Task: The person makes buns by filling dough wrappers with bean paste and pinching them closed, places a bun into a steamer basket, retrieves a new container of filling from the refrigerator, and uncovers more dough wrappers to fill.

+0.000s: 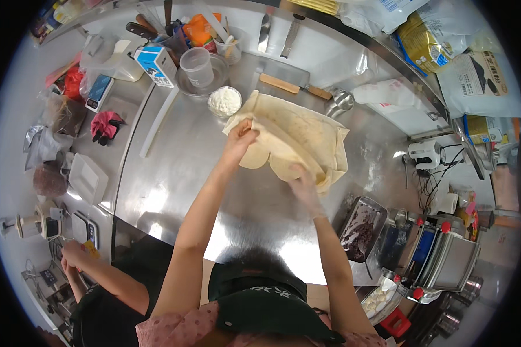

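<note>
My left hand (241, 139) pinches the front edge of a cream-coloured cloth (312, 133), which is partly lifted and has raised, folded edges. Pale round dough pieces (253, 156) show just beneath that edge. My right hand (300, 184) is at the lower edge of the cloth beside the right-hand dough round; it is blurred, so I cannot tell what its fingers hold. A bowl of white powder (224, 101) stands behind the cloth at the left.
The steel worktop (173, 185) holds a white rod (156, 124), a tray of dark paste (363, 222), a steel roller machine (451, 260), a plastic cup (196, 66) and a milk carton (155, 65). A co-worker's arms (116, 277) are at lower left. A shelf with bags runs along the upper right.
</note>
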The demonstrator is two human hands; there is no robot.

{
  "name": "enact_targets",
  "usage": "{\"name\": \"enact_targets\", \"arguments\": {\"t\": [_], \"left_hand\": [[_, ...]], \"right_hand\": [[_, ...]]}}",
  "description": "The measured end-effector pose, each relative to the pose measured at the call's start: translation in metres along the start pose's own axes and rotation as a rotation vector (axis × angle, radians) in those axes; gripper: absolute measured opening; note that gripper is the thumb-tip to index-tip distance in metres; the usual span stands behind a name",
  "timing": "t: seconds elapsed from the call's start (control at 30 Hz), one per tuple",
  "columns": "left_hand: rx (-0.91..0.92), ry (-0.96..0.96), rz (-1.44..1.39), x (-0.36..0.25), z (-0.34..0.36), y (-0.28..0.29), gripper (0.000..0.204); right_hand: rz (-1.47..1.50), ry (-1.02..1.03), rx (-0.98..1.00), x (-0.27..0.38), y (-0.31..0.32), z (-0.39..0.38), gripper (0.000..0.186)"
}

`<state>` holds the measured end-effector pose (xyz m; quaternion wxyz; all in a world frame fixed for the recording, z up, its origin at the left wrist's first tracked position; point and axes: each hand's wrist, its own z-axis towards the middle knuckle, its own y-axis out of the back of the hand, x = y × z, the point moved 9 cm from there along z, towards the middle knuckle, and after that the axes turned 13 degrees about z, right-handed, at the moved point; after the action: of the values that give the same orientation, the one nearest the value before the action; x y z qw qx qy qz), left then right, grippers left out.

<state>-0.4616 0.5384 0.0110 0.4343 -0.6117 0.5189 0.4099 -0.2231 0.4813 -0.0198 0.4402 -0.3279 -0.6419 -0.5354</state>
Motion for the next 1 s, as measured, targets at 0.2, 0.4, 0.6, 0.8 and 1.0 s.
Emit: {"name": "enact_targets", "arguments": {"t": [0.2, 0.4, 0.6, 0.8, 1.0], "left_hand": [[0.028, -0.120, -0.166, -0.008, 0.044, -0.007, 0.010], [0.013, -0.157, -0.240, -0.026, 0.067, -0.020, 0.008], [-0.190, 0.237, -0.002, 0.071, 0.073, 0.012, 0.020], [-0.246, -0.832, 1.280, -0.010, 0.038, -0.091, 0.035], [0.172, -0.841, 1.377, 0.034, 0.060, -0.121, 0.026]], "right_hand": [[-0.139, 0.090, -0.137, 0.013, 0.034, 0.059, 0.035], [-0.254, 0.271, -0.457, 0.022, 0.045, 0.057, 0.027], [-0.343, -0.185, -0.494, -0.033, 0.037, 0.043, 0.011], [-0.270, -0.387, -0.590, -0.062, 0.047, 0.038, 0.020], [-0.268, -0.616, -0.537, -0.064, 0.032, 0.038, 0.025]]}}
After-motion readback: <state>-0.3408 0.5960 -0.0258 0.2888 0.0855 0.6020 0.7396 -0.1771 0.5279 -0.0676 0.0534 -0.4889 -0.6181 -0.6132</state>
